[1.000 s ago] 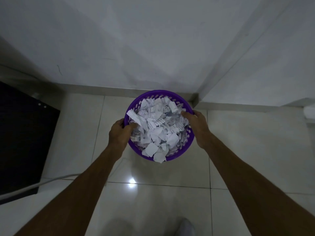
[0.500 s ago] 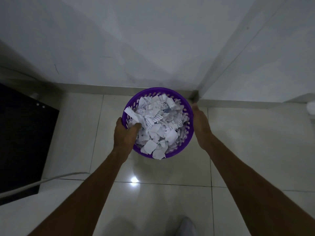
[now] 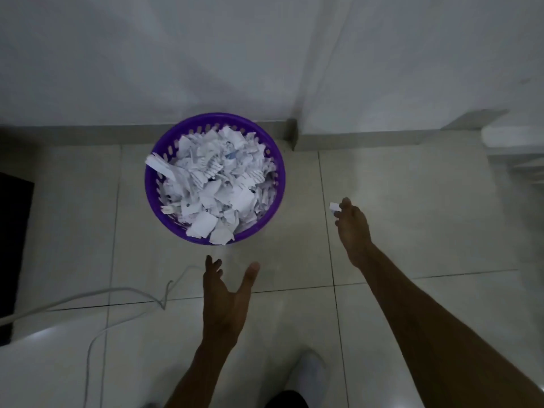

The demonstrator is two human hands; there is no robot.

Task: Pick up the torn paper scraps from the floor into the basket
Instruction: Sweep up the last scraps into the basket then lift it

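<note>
A round purple basket [image 3: 153, 198] stands on the tiled floor close to the wall, heaped with torn white paper scraps [image 3: 215, 184]. My left hand [image 3: 226, 293] hovers in front of the basket with fingers spread and thumb out, holding nothing. My right hand [image 3: 351, 225] is to the right of the basket, and its fingertips pinch a small white paper scrap [image 3: 334, 207] above the floor.
A white cable [image 3: 123, 293] loops over the tiles at the left. A dark panel [image 3: 13, 245] fills the left edge. A wall corner [image 3: 293, 134] juts out behind the basket. White furniture [image 3: 512, 136] stands at the right. A foot [image 3: 306, 375] shows at the bottom.
Both hands have let go of the basket rim and drawn back. The basket now stands on the floor. My right hand has moved right and holds a small scrap.
</note>
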